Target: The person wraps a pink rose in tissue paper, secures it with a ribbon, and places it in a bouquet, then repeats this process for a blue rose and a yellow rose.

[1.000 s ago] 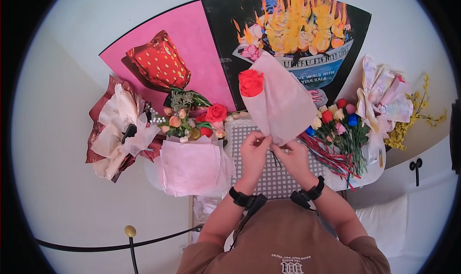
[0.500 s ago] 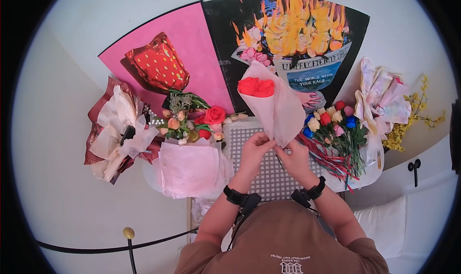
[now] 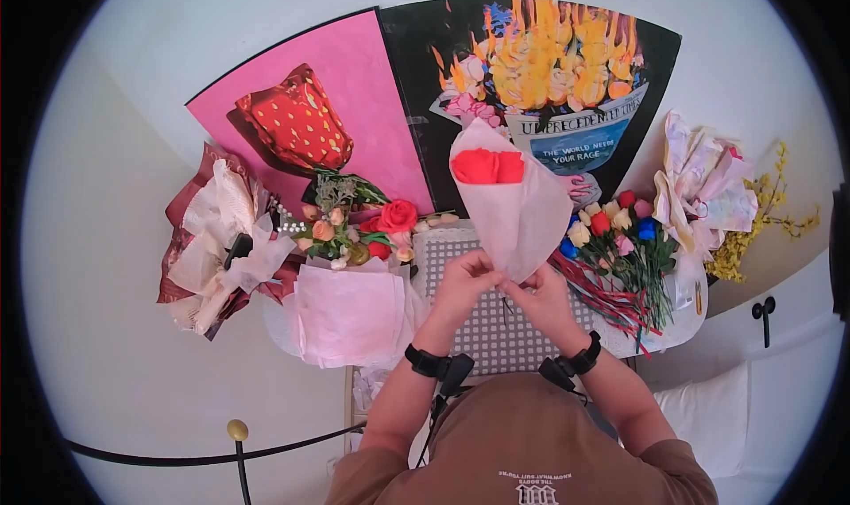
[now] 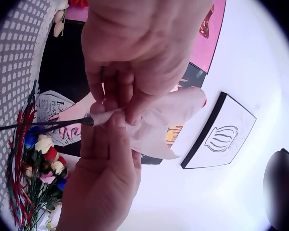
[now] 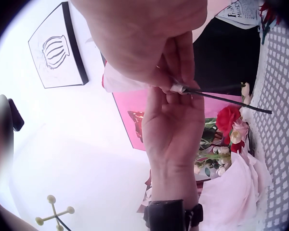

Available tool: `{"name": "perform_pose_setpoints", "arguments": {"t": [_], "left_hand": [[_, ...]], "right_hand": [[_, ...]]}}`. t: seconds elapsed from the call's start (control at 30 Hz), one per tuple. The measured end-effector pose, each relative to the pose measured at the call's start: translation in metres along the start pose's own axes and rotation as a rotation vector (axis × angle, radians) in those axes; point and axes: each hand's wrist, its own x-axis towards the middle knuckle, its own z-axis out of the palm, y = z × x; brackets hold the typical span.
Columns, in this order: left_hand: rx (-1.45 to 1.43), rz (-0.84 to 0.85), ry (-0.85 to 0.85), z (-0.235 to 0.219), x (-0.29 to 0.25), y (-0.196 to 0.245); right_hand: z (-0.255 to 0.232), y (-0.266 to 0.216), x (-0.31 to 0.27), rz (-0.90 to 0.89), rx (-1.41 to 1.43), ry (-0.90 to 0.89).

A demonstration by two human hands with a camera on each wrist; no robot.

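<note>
Two red roses (image 3: 487,166) stand in a cone of pale pink wrapping paper (image 3: 522,217) held upright above the table. The left hand (image 3: 461,284) pinches the gathered base of the paper from one side, and the right hand (image 3: 544,300) pinches it from the other, their fingertips meeting. Dark stems (image 4: 48,124) stick out below the pinched paper in the left wrist view. In the right wrist view the same stems (image 5: 231,100) extend past the fingers toward the checkered cloth.
A stack of pink paper sheets (image 3: 347,315) lies left on the table, with loose flowers (image 3: 393,215) behind it. At right are ribbons (image 3: 611,297), colourful roses (image 3: 620,222) and a wrapped bouquet (image 3: 708,186). Another wrapped bunch (image 3: 221,248) stands far left. Two posters (image 3: 403,133) lean behind.
The paper cone has turned and now stands more upright, with two roses showing instead of one. Both hands have moved slightly lower, still pinching its base.
</note>
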Motion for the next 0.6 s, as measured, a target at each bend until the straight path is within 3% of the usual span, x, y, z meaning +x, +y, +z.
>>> {"name": "perform_pose_setpoints", "arguments": {"t": [0.07, 0.1, 0.17, 0.2, 0.27, 0.3, 0.37, 0.4, 0.47, 0.6], "left_hand": [[0.078, 0.126, 0.086, 0.005, -0.005, -0.002], [0.077, 0.126, 0.088, 0.006, -0.007, 0.002], [0.088, 0.086, 0.094, 0.006, -0.015, 0.01], [0.087, 0.083, 0.095, 0.003, -0.018, 0.01], [0.241, 0.049, 0.059, 0.0, -0.023, 0.008], [0.244, 0.048, 0.051, -0.001, -0.023, 0.002], [0.315, 0.09, 0.229, -0.002, -0.021, -0.012], [0.319, 0.092, 0.227, 0.003, -0.019, -0.01], [0.683, 0.142, 0.443, 0.013, -0.017, -0.007], [0.891, 0.306, 0.509, 0.016, -0.013, -0.01]], "right_hand": [[-0.008, -0.022, 0.0, -0.194, -0.341, -0.093], [-0.016, -0.022, 0.005, -0.194, -0.341, -0.095], [-0.033, -0.023, 0.021, -0.277, -0.075, -0.074], [-0.033, -0.036, 0.029, -0.274, -0.075, -0.073], [-0.031, -0.072, 0.039, -0.141, 0.111, 0.113], [-0.036, -0.075, 0.042, -0.144, 0.111, 0.121], [-0.044, -0.078, 0.046, -0.151, -0.437, 0.086], [-0.041, -0.077, 0.046, -0.154, -0.435, 0.088], [-0.03, -0.07, 0.041, -0.377, -0.56, 0.14], [-0.026, -0.06, 0.043, -0.289, -0.607, 0.112]]}}
